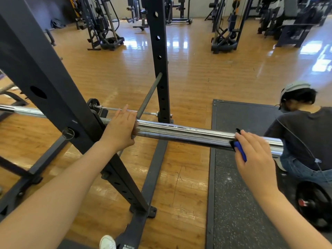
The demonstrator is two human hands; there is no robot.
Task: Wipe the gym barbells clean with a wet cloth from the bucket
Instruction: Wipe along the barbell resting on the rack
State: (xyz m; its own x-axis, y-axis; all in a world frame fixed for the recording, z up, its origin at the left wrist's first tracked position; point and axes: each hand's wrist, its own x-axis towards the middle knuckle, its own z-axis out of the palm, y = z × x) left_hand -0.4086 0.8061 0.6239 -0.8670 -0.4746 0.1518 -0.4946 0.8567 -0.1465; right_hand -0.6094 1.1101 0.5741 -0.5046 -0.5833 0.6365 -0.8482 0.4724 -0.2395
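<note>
A chrome barbell [185, 134] lies across the black squat rack [59, 97], its thick sleeve pointing right. My left hand [120, 131] rests on the bar at the sleeve's inner collar, fingers fairly straight over the top. My right hand [255, 157] is curled over the sleeve near its outer end and presses a blue cloth [239, 150] against the metal. Only a strip of the cloth shows under my fingers. No bucket is in view.
A person in a dark shirt and grey cap [305, 133] crouches just beyond the sleeve's end, over a weight plate [314, 203] on the black rubber mat [237, 203]. The rack's second upright [159, 60] and a safety rod [149, 95] stand behind the bar. Gym machines line the far wooden floor.
</note>
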